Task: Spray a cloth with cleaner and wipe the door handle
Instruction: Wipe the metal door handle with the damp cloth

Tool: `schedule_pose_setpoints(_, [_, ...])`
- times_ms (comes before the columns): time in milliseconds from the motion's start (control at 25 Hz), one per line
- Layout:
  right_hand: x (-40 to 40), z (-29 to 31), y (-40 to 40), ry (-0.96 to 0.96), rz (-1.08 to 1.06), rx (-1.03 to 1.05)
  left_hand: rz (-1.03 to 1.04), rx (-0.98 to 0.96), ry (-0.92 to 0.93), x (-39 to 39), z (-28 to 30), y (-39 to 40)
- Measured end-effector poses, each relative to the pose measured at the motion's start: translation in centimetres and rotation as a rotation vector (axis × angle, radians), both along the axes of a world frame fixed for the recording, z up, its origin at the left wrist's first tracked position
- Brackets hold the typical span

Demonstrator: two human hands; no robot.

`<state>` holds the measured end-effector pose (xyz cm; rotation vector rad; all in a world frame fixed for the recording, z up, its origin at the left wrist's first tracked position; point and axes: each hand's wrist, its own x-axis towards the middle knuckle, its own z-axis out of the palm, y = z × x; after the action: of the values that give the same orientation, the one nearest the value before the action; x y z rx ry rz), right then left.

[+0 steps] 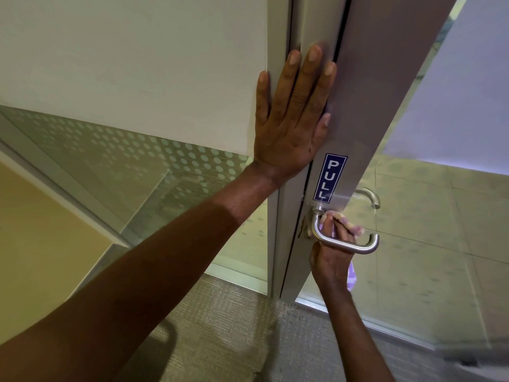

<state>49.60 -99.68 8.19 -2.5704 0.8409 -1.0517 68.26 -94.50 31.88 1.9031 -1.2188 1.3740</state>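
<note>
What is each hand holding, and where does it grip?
The right hand grips a cloth, bunched at its middle, behind the door handle. The left hand holds nothing; it presses flat on the door frame.
</note>
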Motion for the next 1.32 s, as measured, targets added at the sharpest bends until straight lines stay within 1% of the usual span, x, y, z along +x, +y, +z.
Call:
schedule_pose_setpoints(40, [0.0, -0.3, -0.1, -0.001, 0.01, -0.013, 0.016, 0.003, -0.01, 0.0, 0.1, -0.1])
schedule_pose_setpoints(120, [-1.0, -2.4, 0.5, 0.088, 0.048, -0.029, 0.01, -0.008, -0.004, 0.1, 0.1, -0.1])
schedule_pose_setpoints(200, [-2.6, -4.6, 1.6, 0.186, 0.056, 0.071, 0.012, -0.006, -0.005, 0.1, -0.1, -0.1])
schedule_pose_setpoints(240, [-2.7, -5.0, 1.7, 0.176, 0.058, 0.168, 0.02, -0.002, -0.017, 0.0, -0.1, -0.1])
schedule_pose_setpoints(320, [-1.5, -4.1, 1.5, 0.026, 0.012, 0.358, 0.009, -0.006, -0.01, 0.0, 0.0, -0.1])
schedule_pose_setpoints(360, [-0.5, -3.1, 1.2, -0.065, -0.011, 0.366, 0.005, -0.007, -0.007, -0.1, 0.1, -0.1])
schedule_pose_setpoints(400, [0.4, -2.2, 1.1, -0.094, -0.033, 0.264, 0.007, -0.005, -0.008, -0.1, 0.1, 0.0])
schedule_pose_setpoints(480, [1.4, -1.5, 0.6, -0.051, -0.043, -0.007, 0.006, -0.002, -0.005, -0.2, 0.1, 0.1])
schedule_pose_setpoints(560, [1.3, -1.4, 0.2, -0.035, -0.019, -0.102, 0.006, 0.0, -0.002, -0.3, 0.1, 0.1])
schedule_pose_setpoints(640, [0.7, -2.1, -0.5, 0.037, -0.022, -0.157, 0.011, 0.004, -0.006, -0.3, 0.1, 0.0])
schedule_pose_setpoints(760, [0.2, -2.5, -2.0, 0.11, -0.005, -0.173, 0.012, -0.008, -0.006, -0.2, 0.1, -0.2])
schedule_pose_setpoints(880, [-1.8, -5.3, -1.2, 0.184, 0.114, -0.16, 0.022, -0.012, -0.012, -0.3, 0.2, -0.1])
schedule_pose_setpoints(960, [-2.3, -6.1, -1.0, 0.242, 0.125, -0.15, 0.026, -0.006, -0.011, -0.3, 0.2, -0.1])
schedule_pose_setpoints(1040, [-1.4, -5.0, -1.6, 0.226, 0.058, -0.15, 0.019, -0.017, -0.003, -0.4, 0.2, -0.1])
schedule_pose_setpoints(1120, [-0.5, -3.8, -2.2, 0.215, 0.015, -0.193, 0.019, -0.016, -0.004, -0.3, 0.1, -0.2])
schedule_pose_setpoints(1200, [-0.2, -3.5, -2.8, 0.213, 0.026, -0.208, 0.027, -0.022, -0.011, -0.2, 0.2, -0.2])
schedule_pose_setpoints(1320, [-0.7, -5.0, -2.1, 0.195, 0.055, -0.135, 0.016, -0.045, -0.005, -0.2, 0.2, -0.4])
